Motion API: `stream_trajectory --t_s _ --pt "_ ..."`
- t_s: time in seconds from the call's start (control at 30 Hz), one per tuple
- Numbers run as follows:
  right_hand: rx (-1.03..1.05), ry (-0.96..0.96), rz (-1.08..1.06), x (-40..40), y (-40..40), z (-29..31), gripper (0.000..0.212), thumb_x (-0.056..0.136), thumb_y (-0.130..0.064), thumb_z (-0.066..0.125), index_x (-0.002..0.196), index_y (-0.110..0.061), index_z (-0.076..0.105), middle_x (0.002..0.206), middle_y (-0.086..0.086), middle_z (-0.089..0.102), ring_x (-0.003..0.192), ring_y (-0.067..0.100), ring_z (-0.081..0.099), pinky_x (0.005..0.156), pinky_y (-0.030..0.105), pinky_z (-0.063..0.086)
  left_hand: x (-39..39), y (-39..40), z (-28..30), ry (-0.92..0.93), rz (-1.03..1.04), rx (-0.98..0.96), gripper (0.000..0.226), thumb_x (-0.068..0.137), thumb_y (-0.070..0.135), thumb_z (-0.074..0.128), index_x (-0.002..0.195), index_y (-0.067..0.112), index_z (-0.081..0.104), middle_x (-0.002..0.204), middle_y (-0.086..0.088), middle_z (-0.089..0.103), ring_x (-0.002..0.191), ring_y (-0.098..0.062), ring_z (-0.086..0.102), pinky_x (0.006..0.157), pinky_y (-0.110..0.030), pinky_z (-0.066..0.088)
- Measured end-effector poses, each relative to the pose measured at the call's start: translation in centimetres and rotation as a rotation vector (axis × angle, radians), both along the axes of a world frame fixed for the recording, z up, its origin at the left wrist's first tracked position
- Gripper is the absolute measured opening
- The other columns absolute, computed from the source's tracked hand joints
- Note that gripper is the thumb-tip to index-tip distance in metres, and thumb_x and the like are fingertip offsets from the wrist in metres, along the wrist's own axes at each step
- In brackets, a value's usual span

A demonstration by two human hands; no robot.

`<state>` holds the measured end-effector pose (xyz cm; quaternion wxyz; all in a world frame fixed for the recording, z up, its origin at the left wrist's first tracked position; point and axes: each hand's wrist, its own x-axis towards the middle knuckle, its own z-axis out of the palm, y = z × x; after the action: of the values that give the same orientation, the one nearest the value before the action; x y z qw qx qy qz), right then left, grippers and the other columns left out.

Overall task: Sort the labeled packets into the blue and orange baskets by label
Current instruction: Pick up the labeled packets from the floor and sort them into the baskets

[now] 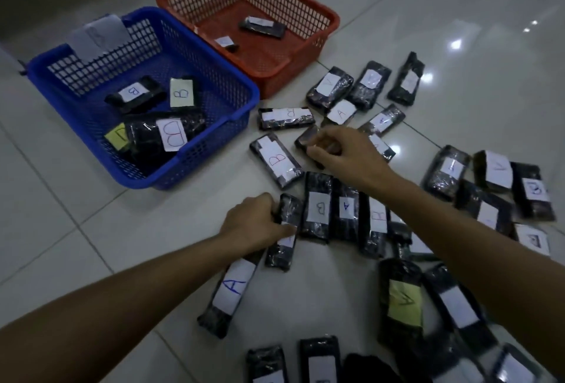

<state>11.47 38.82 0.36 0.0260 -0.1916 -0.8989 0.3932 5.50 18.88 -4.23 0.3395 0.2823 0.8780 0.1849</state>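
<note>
Black film-wrapped packets, each bearing a paper label, lie scattered on the pale tiled floor; roughly two dozen remain outside the baskets, the exact count unclear at the lower edge. Two baskets are present. Blue basket holds four packets, three with a legible B. Orange basket, touching the blue basket's far corner, holds two packets, labels unreadable.

Left hand is closed around one packet, just beyond the blue basket's near-right corner. This packet's long axis runs toward and away from the wearer; the thumb covers its label.

Right hand pinches the near end of a second packet, right of the blue basket, long axis diagonal, label hidden. Between this hand and the blue basket lies a B packet, also diagonal.
</note>
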Motion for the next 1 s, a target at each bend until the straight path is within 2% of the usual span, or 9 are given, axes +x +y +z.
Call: stream_trajectory --t_s 0.23,0.33,0.43,0.53,0.63,0.7,0.83,0.9,1.0 --pt "-0.050 -0.037 -0.074 2.3 0.1 -1.9 0.013 0.093 -0.030 0.065 0.101 -0.021 0.068 0.088 -0.012 0.066 0.074 -0.009 0.058 0.061 0.005 0.041 -1.6 -0.5 2.4 -0.236 0.235 0.241 0.033 0.076 0.033 0.079 0.091 0.020 0.052 0.080 0.002 0.060 0.070 -0.013 0.058 0.064 -0.030 0.045" --pt "-0.042 -0.032 -0.093 2.1 -0.2 -1.9 0.011 0.093 -0.029 0.066 0.100 -0.021 0.068 0.087 -0.014 0.065 0.074 -0.006 0.057 0.062 0.008 0.038 -2.9 -1.0 4.6 -0.258 0.284 0.318 0.032 0.081 0.027 0.075 0.101 0.016 0.052 0.089 -0.002 0.060 0.077 -0.015 0.059 0.070 -0.033 0.049" --pt "0.008 -0.079 -0.048 2.2 -0.7 -2.2 0.017 0.092 -0.031 0.067 0.105 -0.021 0.067 0.089 -0.013 0.065 0.074 -0.006 0.056 0.062 0.008 0.036 -4.2 -1.9 6.6 -0.273 0.285 0.344 0.028 0.086 0.021 0.070 0.108 0.017 0.054 0.095 -0.001 0.062 0.079 -0.011 0.062 0.065 -0.023 0.049" --pt "0.101 -0.120 -0.007 1.9 -1.4 -3.3 0.037 0.086 -0.042 0.072 0.116 -0.023 0.063 0.103 -0.009 0.066 0.092 0.003 0.060 0.072 0.010 0.042 -5.4 -3.0 7.9 -0.252 0.278 0.351 0.024 0.085 0.024 0.071 0.105 0.020 0.059 0.088 0.001 0.063 0.068 0.003 0.063 0.058 -0.014 0.047" --pt "0.306 -0.179 0.012 0.5 -2.7 -4.4 0.075 0.077 -0.068 0.066 0.135 -0.023 0.051 0.129 -0.001 0.058 0.120 0.021 0.051 0.095 0.039 0.048 -6.0 -3.9 8.6 -0.253 0.301 0.357 0.026 0.083 0.028 0.073 0.105 0.020 0.061 0.094 -0.002 0.067 0.078 -0.007 0.066 0.070 -0.022 0.052" --pt "0.367 -0.232 0.024 -0.8 -4.0 -4.7 0.090 0.074 -0.074 0.064 0.143 -0.021 0.041 0.140 0.003 0.049 0.129 0.026 0.043 0.101 0.043 0.044 -6.1 -4.2 8.7 -0.269 0.323 0.362 0.027 0.083 0.026 0.074 0.105 0.019 0.061 0.095 -0.002 0.069 0.083 -0.012 0.068 0.073 -0.025 0.053" --pt "0.466 -0.234 -0.008 -2.8 -6.0 -5.9 0.077 0.075 -0.060 0.071 0.133 -0.018 0.041 0.130 0.007 0.053 0.121 0.028 0.047 0.094 0.041 0.045 -5.8 -4.7 8.3 -0.320 0.332 0.345 0.028 0.083 0.023 0.074 0.106 0.018 0.060 0.097 -0.003 0.072 0.088 -0.016 0.071 0.082 -0.035 0.056" --pt "0.358 -0.121 -0.081 -2.9 -6.2 -6.2 0.060 0.073 -0.047 0.074 0.120 -0.019 0.048 0.115 0.004 0.060 0.108 0.026 0.055 0.080 0.036 0.049 -5.8 -5.0 8.5 -0.332 0.340 0.365 0.027 0.083 0.023 0.074 0.106 0.017 0.060 0.097 -0.004 0.073 0.087 -0.016 0.071 0.082 -0.034 0.056" --pt "0.138 0.125 -0.172 -2.2 -6.0 -4.6 0.054 0.071 -0.039 0.077 0.116 -0.022 0.053 0.102 -0.005 0.063 0.089 0.012 0.061 0.064 0.030 0.053 -6.2 -5.4 9.1 -0.348 0.343 0.416 0.031 0.082 0.023 0.074 0.108 0.015 0.060 0.094 -0.003 0.074 0.087 -0.016 0.072 0.075 -0.029 0.056"
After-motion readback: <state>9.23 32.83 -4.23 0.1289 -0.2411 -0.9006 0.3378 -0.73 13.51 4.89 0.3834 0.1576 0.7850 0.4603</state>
